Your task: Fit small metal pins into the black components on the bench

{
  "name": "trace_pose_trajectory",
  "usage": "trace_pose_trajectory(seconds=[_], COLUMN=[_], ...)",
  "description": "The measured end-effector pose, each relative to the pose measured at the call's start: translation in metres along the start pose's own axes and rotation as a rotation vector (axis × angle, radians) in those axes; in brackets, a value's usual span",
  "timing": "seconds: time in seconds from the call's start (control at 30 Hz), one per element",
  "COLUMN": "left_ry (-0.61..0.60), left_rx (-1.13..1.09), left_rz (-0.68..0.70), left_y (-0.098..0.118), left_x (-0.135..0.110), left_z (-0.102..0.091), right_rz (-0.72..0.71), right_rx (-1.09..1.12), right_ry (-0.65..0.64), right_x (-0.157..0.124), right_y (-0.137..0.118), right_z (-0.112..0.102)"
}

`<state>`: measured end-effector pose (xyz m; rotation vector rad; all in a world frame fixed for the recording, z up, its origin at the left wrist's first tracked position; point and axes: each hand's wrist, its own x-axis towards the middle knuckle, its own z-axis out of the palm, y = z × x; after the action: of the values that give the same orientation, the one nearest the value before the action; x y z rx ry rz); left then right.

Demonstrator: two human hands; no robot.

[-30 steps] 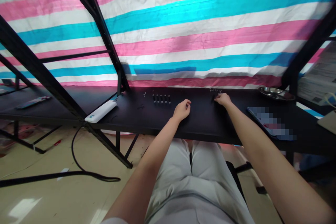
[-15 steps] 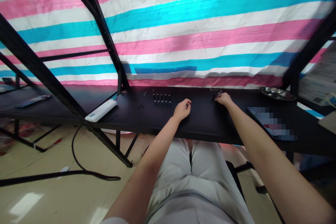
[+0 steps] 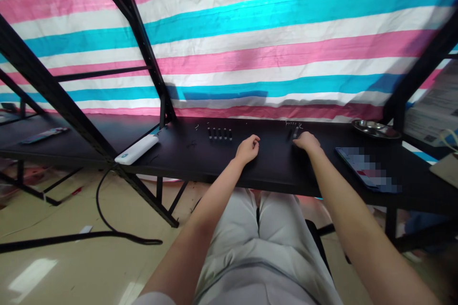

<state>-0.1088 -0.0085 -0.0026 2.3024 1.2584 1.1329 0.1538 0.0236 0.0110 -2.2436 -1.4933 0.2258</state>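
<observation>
My left hand (image 3: 247, 149) rests on the black tabletop (image 3: 266, 167) with its fingers curled in and nothing visible in them. Farther right, my right hand (image 3: 307, 142) is closed, its fingertips at the lower end of a small dark cylinder with a grey top (image 3: 296, 131). The fingertips are partly hidden, so the grip shows only in part. Left of my left hand stands a row of several small black cylinders with pale ends (image 3: 220, 134). Behind the right hand, several tiny pale pieces (image 3: 291, 123) lie in a line near the back edge.
A shiny metal dish (image 3: 375, 129) and a phone (image 3: 358, 167) with a blurred screen lie on the right. On the left are a white power bank (image 3: 137, 149) and a black metal frame post (image 3: 143, 47). A striped sheet (image 3: 268, 52) hangs behind the table.
My right hand has drawn slightly back toward me, and more of the small dark cylinder shows above its fingertips. My left hand has stayed in place, and the view has shifted slightly.
</observation>
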Motion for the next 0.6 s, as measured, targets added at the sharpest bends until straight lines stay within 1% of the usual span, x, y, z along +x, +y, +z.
trace_pose_trajectory(seconds=[0.03,0.07,0.17,0.23,0.3,0.33,0.4,0.47,0.53,0.6], left_ry=[-0.004,-0.008,-0.016,0.004,0.027,0.025,-0.043,-0.195,-0.362,-0.457], left_rx=[0.040,0.090,0.246,0.314,0.375,0.422,0.550,0.679,0.760,0.801], left_rz=[0.017,0.044,0.141,0.126,0.026,-0.027,-0.061,-0.020,0.009,0.028], left_y=[0.002,0.005,0.015,0.019,0.020,0.019,0.013,0.005,-0.004,-0.013], left_x=[0.000,0.001,0.007,0.016,0.028,0.034,0.045,0.055,0.062,0.067], left_z=[-0.001,-0.002,-0.011,-0.025,-0.045,-0.056,-0.079,-0.099,-0.112,-0.116], right_rz=[0.016,-0.004,-0.123,-0.252,-0.451,-0.547,-0.712,-0.802,-0.824,-0.814], right_rx=[-0.033,-0.051,-0.067,-0.040,-0.032,-0.062,-0.130,-0.184,-0.215,-0.231], right_ry=[-0.045,-0.081,-0.128,-0.080,0.012,0.057,0.091,0.087,0.084,0.089], right_x=[-0.007,-0.014,-0.035,-0.048,-0.059,-0.064,-0.072,-0.077,-0.080,-0.081], right_y=[-0.005,-0.012,-0.032,-0.042,-0.050,-0.052,-0.057,-0.061,-0.064,-0.065], right_z=[-0.001,-0.001,0.005,0.014,0.024,0.028,0.034,0.036,0.036,0.035])
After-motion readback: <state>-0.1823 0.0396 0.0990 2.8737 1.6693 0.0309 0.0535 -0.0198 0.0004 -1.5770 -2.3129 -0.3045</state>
